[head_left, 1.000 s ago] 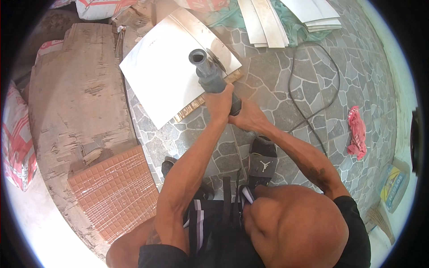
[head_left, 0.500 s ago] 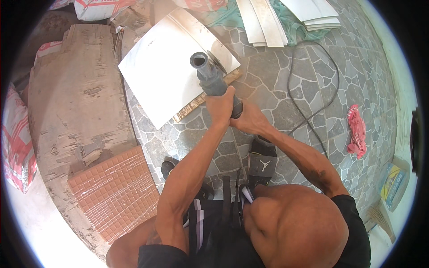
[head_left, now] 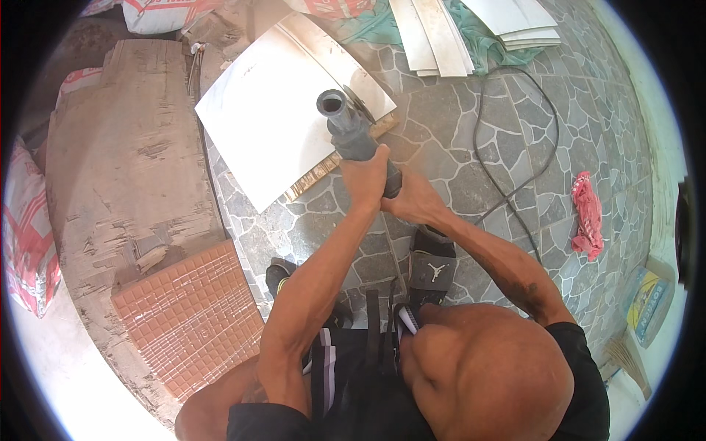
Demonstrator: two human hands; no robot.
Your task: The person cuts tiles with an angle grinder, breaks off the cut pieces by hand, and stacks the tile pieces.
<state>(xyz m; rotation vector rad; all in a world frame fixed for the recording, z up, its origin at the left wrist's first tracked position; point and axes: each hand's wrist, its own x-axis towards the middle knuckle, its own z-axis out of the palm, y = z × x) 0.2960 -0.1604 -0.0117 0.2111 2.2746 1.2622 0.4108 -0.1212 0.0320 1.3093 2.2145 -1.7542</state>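
Both of my hands are closed around a dark grey angle grinder [head_left: 353,140]. My left hand [head_left: 364,178] wraps its body, and my right hand [head_left: 413,197] grips the rear end just behind it. The grinder's thin cutting disc [head_left: 360,104] stands on edge at the right part of a large white tile [head_left: 265,110]. Whether it bites into the tile cannot be made out. A long line runs across the tile toward its far corner, with a dusty strip beyond it. Under the tile's near edge shows a wooden board [head_left: 315,178].
Cut white tile strips [head_left: 434,37] and stacked tiles [head_left: 518,26] lie on green netting at the far side. A black cable [head_left: 555,140] loops over the stone-patterned floor. At right lies a red cloth [head_left: 587,217]. Worn plywood [head_left: 132,162] and a brown ribbed tile [head_left: 187,316] occupy the left.
The grinder and both hands have shifted very slightly to the right and toward me. The tile has stayed in place.
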